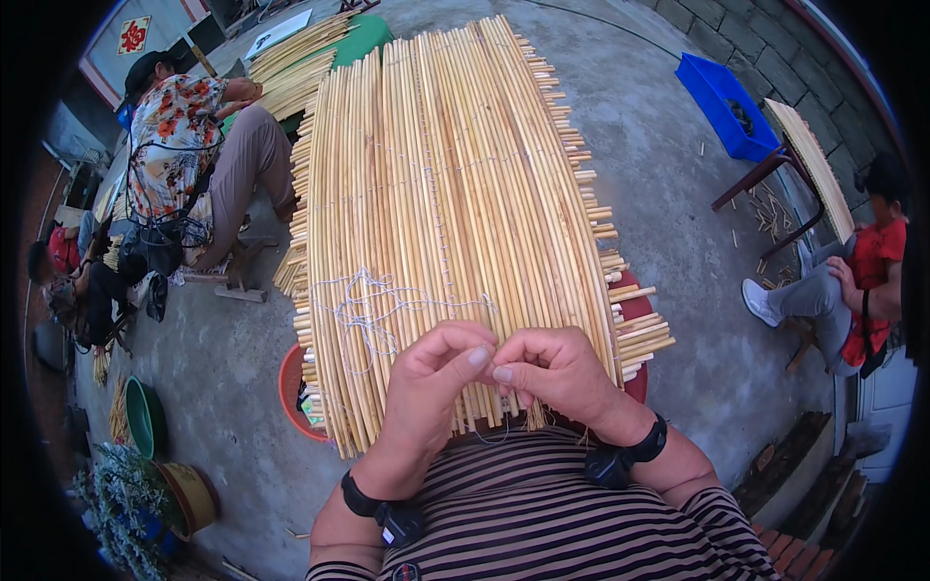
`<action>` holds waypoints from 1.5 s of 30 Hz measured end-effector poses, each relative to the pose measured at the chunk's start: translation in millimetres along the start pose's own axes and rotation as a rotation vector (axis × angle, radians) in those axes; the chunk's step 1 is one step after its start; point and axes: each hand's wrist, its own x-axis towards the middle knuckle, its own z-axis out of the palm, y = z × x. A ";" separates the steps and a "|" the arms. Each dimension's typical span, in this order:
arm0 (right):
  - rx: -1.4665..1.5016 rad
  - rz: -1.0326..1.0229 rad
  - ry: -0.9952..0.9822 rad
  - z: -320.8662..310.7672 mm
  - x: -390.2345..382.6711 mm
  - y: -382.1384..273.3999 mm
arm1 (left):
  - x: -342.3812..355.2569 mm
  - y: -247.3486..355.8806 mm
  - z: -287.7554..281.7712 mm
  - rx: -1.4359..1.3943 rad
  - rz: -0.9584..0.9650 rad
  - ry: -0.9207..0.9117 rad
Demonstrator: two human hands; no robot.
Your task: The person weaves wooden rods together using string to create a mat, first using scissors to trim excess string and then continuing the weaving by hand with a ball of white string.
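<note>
Two bare hands, the left hand [426,378] and the right hand [567,378], are close together over the near end of a pale mat of sticks [455,194]. The mat lies under them and stretches away beyond both, its near edge close to the person's striped shirt [542,513]. Its long axis points almost straight away from the hands, the sticks running lengthwise; more stick ends [639,334] jut out crosswise beyond the right hand, and others along the left side.

Each hand is partly curled, thumb brought toward forefinger, and the fingertips of the two nearly meet. They seem pinched on something fine, but I cannot tell whether it is thread. A loose tangle of white thread [363,315] lies on the mat just beyond the left hand, and a stitched line [434,203] runs farther ahead. An orange-red basin [291,397] stands left of the left hand.
</note>
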 end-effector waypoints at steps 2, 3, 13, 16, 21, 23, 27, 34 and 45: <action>-0.033 -0.012 0.020 0.3 0.6 0.2 | 0.4 -2.4 2.0 -0.066 -0.027 -0.008; -0.033 -0.013 0.020 -0.1 0.9 0.5 | 0.6 -3.6 3.8 -0.075 -0.012 -0.014; -0.271 -0.288 0.298 -5.3 3.9 -7.5 | 2.0 -9.6 6.3 -0.018 -0.038 -0.075; -0.306 -0.387 0.258 -6.6 6.2 -5.6 | 1.7 -13.6 4.2 0.027 -0.074 -0.131; -0.563 -0.521 0.278 -6.6 5.0 -8.3 | -0.1 -9.6 8.6 0.012 -0.143 -0.112; -0.676 -0.614 0.300 -7.6 5.2 -7.8 | -0.1 -7.9 9.8 -0.001 -0.165 -0.127; -0.756 -0.646 0.373 -11.0 7.3 -2.2 | -0.9 -6.8 11.0 -0.124 -0.278 -0.124; -0.380 -0.348 0.488 -13.8 -2.1 11.6 | -3.8 -8.8 10.7 -0.281 -0.269 -0.093; -0.087 -0.006 -0.041 -10.0 -11.4 -3.7 | -8.9 -5.4 9.4 -0.097 -0.101 -0.010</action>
